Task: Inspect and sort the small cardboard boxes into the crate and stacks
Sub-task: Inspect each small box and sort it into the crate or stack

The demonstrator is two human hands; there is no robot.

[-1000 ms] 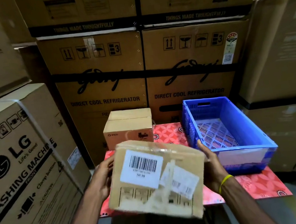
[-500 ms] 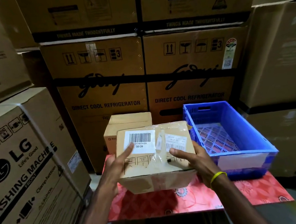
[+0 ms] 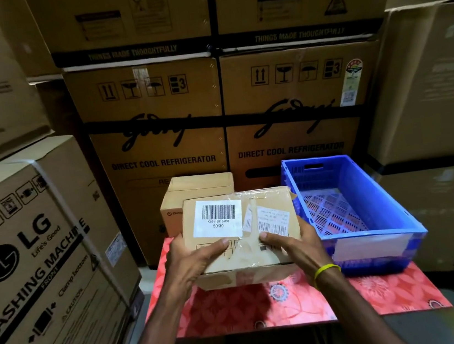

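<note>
Cardboard box (image 3: pixel 239 228) just left of blue crate (image 3: pixel 375 256).
Judged light, stiff, tape-slick; left hand (image 3: pixel 194 262) and right hand (image 3: pixel 293 246) grip opposite sides, fingers curled round.

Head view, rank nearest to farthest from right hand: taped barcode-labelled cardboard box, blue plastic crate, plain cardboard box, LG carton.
1. Taped barcode-labelled cardboard box: held in the right hand.
2. Blue plastic crate: just right.
3. Plain cardboard box: behind, left.
4. LG washing-machine carton: far left.

a: left hand (image 3: pixel 194 260), bare, forearm uncovered | b: right hand (image 3: pixel 296 245), bare, forearm likewise | c: wristband (image 3: pixel 326 269), thin and yellow (a narrow plain loop, as I see it remotely), on b's wrist
</note>
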